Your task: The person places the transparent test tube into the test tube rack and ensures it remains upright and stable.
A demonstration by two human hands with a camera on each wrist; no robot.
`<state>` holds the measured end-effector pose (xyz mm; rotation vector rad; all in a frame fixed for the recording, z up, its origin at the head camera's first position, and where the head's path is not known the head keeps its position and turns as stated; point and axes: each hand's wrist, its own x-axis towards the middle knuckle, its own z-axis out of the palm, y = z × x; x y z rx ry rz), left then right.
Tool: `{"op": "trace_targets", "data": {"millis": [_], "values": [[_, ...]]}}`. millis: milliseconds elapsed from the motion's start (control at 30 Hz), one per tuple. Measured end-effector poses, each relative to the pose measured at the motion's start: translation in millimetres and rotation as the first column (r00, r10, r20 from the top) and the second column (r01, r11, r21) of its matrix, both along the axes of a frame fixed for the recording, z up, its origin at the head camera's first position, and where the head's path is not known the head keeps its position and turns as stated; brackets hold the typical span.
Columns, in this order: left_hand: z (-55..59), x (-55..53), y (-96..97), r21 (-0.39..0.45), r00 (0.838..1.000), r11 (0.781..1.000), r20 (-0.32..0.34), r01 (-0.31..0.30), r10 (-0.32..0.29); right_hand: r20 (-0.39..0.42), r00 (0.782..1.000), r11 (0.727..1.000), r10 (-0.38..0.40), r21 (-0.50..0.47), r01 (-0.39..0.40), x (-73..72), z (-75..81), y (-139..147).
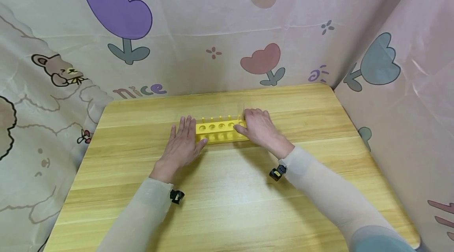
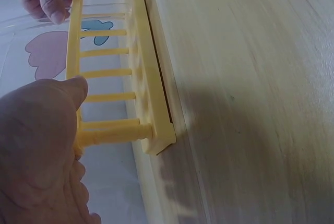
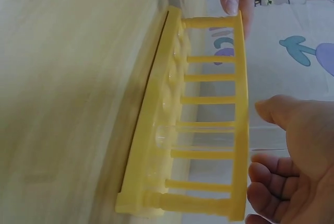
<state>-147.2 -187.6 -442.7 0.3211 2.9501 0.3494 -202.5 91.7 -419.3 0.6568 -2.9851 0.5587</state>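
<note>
A yellow test tube rack [image 1: 221, 132] stands on the table, with round holes in its top plate and a row of pegs behind. My left hand [image 1: 182, 147] rests against its left end, fingers straight and thumb [image 2: 78, 88] at the top plate's front edge. One clear test tube [image 3: 203, 136] stands upright in the rack toward its right end, its upper part rising above the plate. Close beside that tube is my right hand [image 1: 260, 128], fingers [image 3: 269, 182] loosely curled and thumb [image 3: 274, 110] apart from them.
The wooden table [image 1: 220, 204] has its back edge close to a printed curtain [image 1: 198, 27]. More curtain hangs along the left and right sides. A small black camera is strapped to each wrist.
</note>
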Motion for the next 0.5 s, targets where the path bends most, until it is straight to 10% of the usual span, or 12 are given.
{"op": "trace_targets", "data": {"millis": [500], "values": [[-8.0, 11.2, 0.9, 0.070, 0.995, 0.997, -0.091, -0.037, 0.043, -0.245, 0.969, 1.000, -0.004, -0.013, 0.001, 23.3, -27.5, 24.5]]}}
